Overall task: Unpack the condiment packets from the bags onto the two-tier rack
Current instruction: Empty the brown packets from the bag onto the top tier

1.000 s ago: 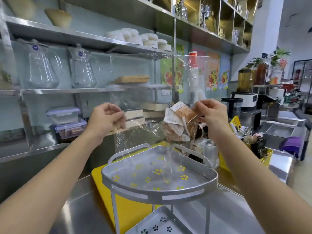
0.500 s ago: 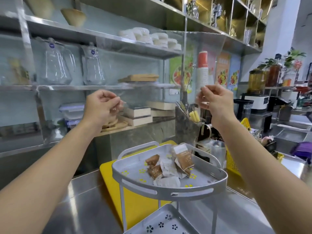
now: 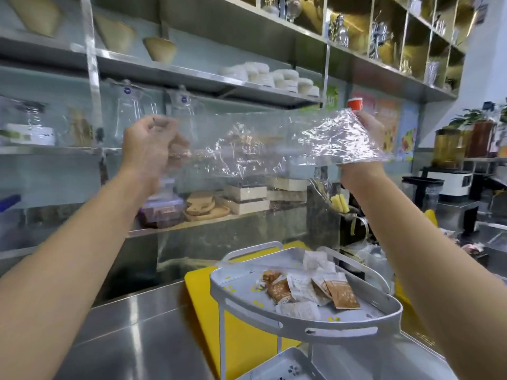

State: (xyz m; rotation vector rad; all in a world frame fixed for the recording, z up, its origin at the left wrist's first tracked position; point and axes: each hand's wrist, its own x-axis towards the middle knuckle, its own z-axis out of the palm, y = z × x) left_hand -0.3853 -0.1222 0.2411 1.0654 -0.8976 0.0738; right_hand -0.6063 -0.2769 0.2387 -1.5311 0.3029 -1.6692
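Observation:
A clear plastic bag (image 3: pixel 274 144) hangs stretched between my two raised hands, and nothing shows inside it. My left hand (image 3: pixel 148 149) pinches its left end with curled fingers. My right hand (image 3: pixel 367 138) grips the right end, partly hidden behind the crinkled film. Below the bag stands the grey two-tier rack (image 3: pixel 304 322). Several brown and white condiment packets (image 3: pixel 310 292) lie in a loose pile on its top tier. Only a corner of the lower tier (image 3: pixel 285 366) shows.
The rack stands on a steel counter (image 3: pixel 131 333) beside a yellow board (image 3: pixel 208 305). Wall shelves behind hold glass jugs (image 3: pixel 131 111), stacked white bowls (image 3: pixel 269 75), wooden boxes and boards. A holder with utensils (image 3: pixel 334 212) and kitchen machines stand at right.
The packets dropped out of the bag onto the rack's top tier. Both hands then rose and spread apart, pulling the bag out flat above the rack.

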